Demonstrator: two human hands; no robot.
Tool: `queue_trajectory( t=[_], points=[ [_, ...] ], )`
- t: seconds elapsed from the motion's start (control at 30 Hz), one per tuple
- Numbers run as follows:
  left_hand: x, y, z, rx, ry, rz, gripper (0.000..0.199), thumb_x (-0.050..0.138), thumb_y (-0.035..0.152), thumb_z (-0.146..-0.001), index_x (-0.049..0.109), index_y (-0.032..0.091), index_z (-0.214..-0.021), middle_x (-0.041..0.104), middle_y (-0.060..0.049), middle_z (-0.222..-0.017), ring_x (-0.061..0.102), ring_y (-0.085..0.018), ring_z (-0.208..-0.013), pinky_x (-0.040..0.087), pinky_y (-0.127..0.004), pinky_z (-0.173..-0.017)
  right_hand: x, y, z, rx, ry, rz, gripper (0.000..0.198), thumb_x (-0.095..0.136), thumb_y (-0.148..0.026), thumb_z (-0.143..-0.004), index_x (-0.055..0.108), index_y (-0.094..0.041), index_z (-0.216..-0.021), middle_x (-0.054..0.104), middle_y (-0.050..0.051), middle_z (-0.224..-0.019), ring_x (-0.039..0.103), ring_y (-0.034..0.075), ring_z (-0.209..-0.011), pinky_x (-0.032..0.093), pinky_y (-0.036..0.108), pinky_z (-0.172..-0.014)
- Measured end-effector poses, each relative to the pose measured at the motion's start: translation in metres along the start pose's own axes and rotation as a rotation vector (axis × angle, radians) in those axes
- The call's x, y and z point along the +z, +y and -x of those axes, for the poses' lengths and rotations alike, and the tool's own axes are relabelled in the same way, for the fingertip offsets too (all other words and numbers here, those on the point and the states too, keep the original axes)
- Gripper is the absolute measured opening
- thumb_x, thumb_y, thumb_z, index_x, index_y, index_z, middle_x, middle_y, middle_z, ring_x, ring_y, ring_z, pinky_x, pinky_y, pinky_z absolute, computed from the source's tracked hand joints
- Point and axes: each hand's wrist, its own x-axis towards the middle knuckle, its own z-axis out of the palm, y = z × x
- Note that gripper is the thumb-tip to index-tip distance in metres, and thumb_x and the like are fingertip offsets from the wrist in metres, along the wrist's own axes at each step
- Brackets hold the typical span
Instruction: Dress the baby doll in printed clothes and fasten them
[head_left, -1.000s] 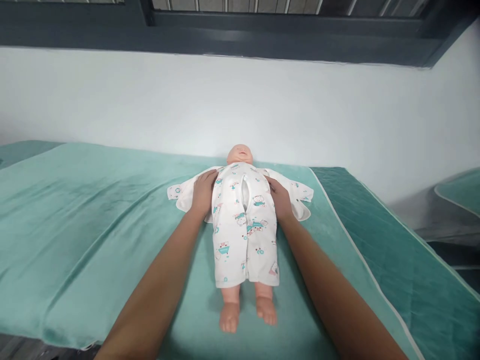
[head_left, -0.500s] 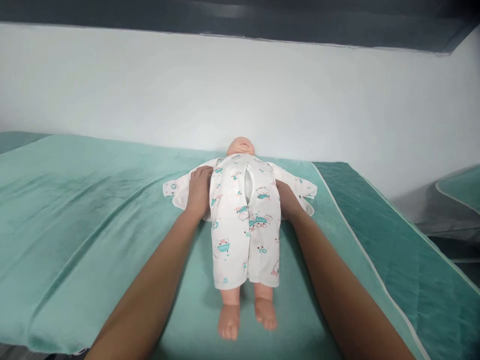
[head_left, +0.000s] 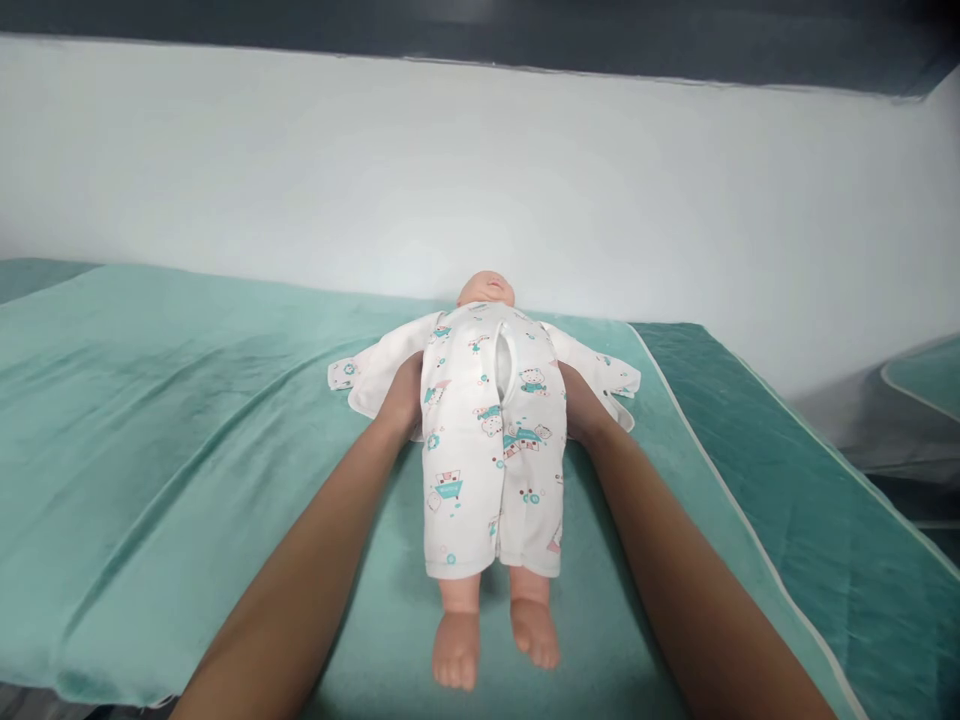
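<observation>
- Feet (head_left: 456, 648), bare: nearer than L hand (head_left: 406, 392) & R hand (head_left: 586, 405), on green sheet (head_left: 360, 650).
- Trousers (head_left: 463, 520), white w/ printed figs.: betw. hands, legs running nearer.
- Hands: apart, 1 per side of trousers; fingers hidden, grip can't be told.
- Jacket (head_left: 384, 362), white: sleeves spread outward past both hands.
- Doll (head_left: 486, 290), supine: body betw. hands, head beyond, nr wall (head_left: 480, 180).
</observation>
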Motion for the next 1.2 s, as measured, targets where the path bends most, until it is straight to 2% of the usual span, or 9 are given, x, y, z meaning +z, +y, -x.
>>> queue_trajectory(
  t=[0.1,0.3,0.53,0.7,0.77,0.83,0.93,1.07,1.2],
  points=[
    [0.001,0.008,0.003,-0.102,-0.051,0.146,0.031,0.059,0.038,-0.076,0.073,0.019,-0.097,0.076,-0.009,-0.103,0.064,-0.033,-0.107,0.051,-0.047,-0.092,0.001,0.001,0.000,-0.030,-0.018,-0.027,0.027,0.065,-0.032,-0.073,0.073,-0.023,-0.097,0.074,0.006,-0.112,0.065,0.030,-0.106,0.054,0.046,-0.091],
    [0.003,0.019,0.007,-0.250,-0.031,0.266,0.034,0.066,0.037,-0.068,0.074,0.015,-0.093,0.077,-0.008,-0.087,0.067,-0.032,-0.097,0.053,-0.045,-0.088,0.002,-0.002,0.003,-0.081,0.029,0.084,0.029,0.065,-0.034,-0.074,0.072,-0.022,-0.100,0.074,0.007,-0.115,0.064,0.031,-0.111,0.051,0.047,-0.096],
    [0.000,0.014,0.006,-0.218,0.018,0.170,0.031,0.063,0.027,-0.067,0.075,0.016,-0.093,0.077,-0.008,-0.096,0.067,-0.030,-0.097,0.053,-0.042,-0.089,-0.005,0.011,-0.003,-0.180,0.200,0.266,0.032,0.059,-0.031,-0.075,0.070,-0.019,-0.102,0.074,0.009,-0.111,0.065,0.028,-0.105,0.049,0.046,-0.095],
    [-0.003,0.009,0.004,-0.151,0.157,0.002,0.030,0.062,0.028,-0.071,0.073,0.018,-0.097,0.076,-0.010,-0.101,0.066,-0.031,-0.101,0.051,-0.044,-0.091,0.000,-0.010,0.013,-0.470,0.450,0.287,0.019,0.056,-0.032,-0.084,0.067,-0.022,-0.096,0.071,0.006,-0.099,0.065,0.022,-0.094,0.053,0.040,-0.085],
    [-0.003,0.005,0.002,-0.137,0.200,-0.019,0.028,0.062,0.028,-0.072,0.071,0.019,-0.097,0.075,-0.009,-0.101,0.067,-0.029,-0.099,0.051,-0.043,-0.090,0.009,-0.026,0.026,-0.624,0.381,0.325,0.013,0.055,-0.029,-0.088,0.067,-0.025,-0.092,0.069,0.004,-0.099,0.063,0.021,-0.096,0.052,0.040,-0.086],
    [-0.004,0.002,0.001,-0.125,0.229,-0.012,0.025,0.061,0.027,-0.074,0.070,0.020,-0.096,0.075,-0.008,-0.101,0.067,-0.027,-0.097,0.051,-0.041,-0.088,0.021,-0.039,0.039,-0.699,0.295,0.436,0.010,0.058,-0.026,-0.087,0.067,-0.027,-0.085,0.067,0.004,-0.108,0.058,0.022,-0.110,0.047,0.045,-0.098],
    [-0.003,0.001,-0.001,-0.091,0.284,0.002,0.018,0.061,0.028,-0.077,0.068,0.021,-0.092,0.074,-0.007,-0.099,0.066,-0.023,-0.094,0.050,-0.038,-0.088,0.037,-0.044,0.048,-0.625,0.244,0.589,0.001,0.066,-0.026,-0.083,0.067,-0.027,-0.082,0.058,0.005,-0.131,0.042,0.028,-0.132,0.035,0.053,-0.110],
    [-0.001,0.009,0.000,-0.016,0.379,-0.006,0.016,0.062,0.034,-0.081,0.065,0.021,-0.088,0.070,-0.004,-0.095,0.063,-0.020,-0.091,0.048,-0.035,-0.087,0.047,-0.038,0.049,-0.492,0.200,0.586,0.006,0.070,-0.031,-0.081,0.066,-0.026,-0.081,0.051,0.005,-0.141,0.034,0.029,-0.139,0.028,0.056,-0.114],
    [0.002,0.018,0.004,0.054,0.301,0.005,0.024,0.062,0.045,-0.084,0.060,0.021,-0.081,0.067,-0.003,-0.094,0.060,-0.019,-0.092,0.046,-0.033,-0.089,0.051,-0.037,0.049,-0.445,0.162,0.601,0.014,0.072,-0.034,-0.080,0.065,-0.026,-0.071,0.047,0.002,-0.147,0.028,0.030,-0.143,0.024,0.059,-0.115]
  ],
)
